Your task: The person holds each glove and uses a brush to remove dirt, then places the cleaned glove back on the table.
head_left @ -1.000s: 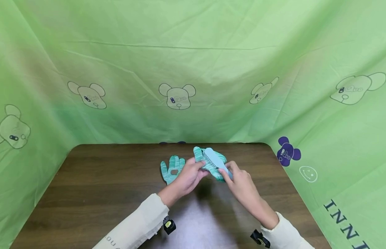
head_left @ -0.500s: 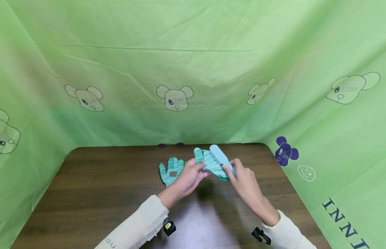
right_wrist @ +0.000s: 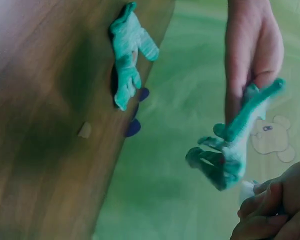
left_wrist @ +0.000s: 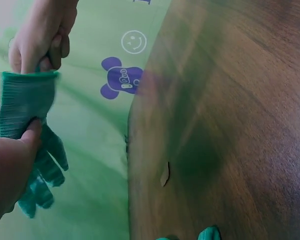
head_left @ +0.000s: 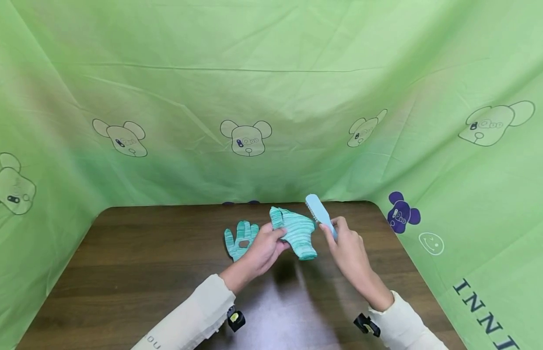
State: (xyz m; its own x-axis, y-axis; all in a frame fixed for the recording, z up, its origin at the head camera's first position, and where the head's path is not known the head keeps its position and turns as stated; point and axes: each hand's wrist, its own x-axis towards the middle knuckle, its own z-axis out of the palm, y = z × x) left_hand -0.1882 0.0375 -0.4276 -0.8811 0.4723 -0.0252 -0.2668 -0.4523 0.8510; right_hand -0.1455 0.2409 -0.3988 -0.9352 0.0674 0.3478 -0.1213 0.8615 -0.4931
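My left hand (head_left: 267,245) pinches a teal striped knit glove (head_left: 299,233) above the table, thumb on top near the glove's fingers. The glove's cuff droops toward me. Up and to the right, my right hand (head_left: 350,250) grips the handle of a light blue brush (head_left: 319,210), its bristles facing the glove. Only a small pale bit of the brush (right_wrist: 247,190) shows in the right wrist view, the rest hidden by curled fingers. A matching glove (head_left: 240,238) lies palm-up behind my left forearm, with a brownish oval spot on its palm.
The brown wooden table (head_left: 157,272) is enclosed by a green printed curtain (head_left: 253,87) at the back and sides. A small flat scrap (left_wrist: 165,174) lies on the wood in the left wrist view. Black wrist devices (head_left: 236,318) hang below both sleeves.
The brush has moved from lying across the glove to up and right, apart from it. The held glove has turned so its cuff hangs lower. The other glove stays put.
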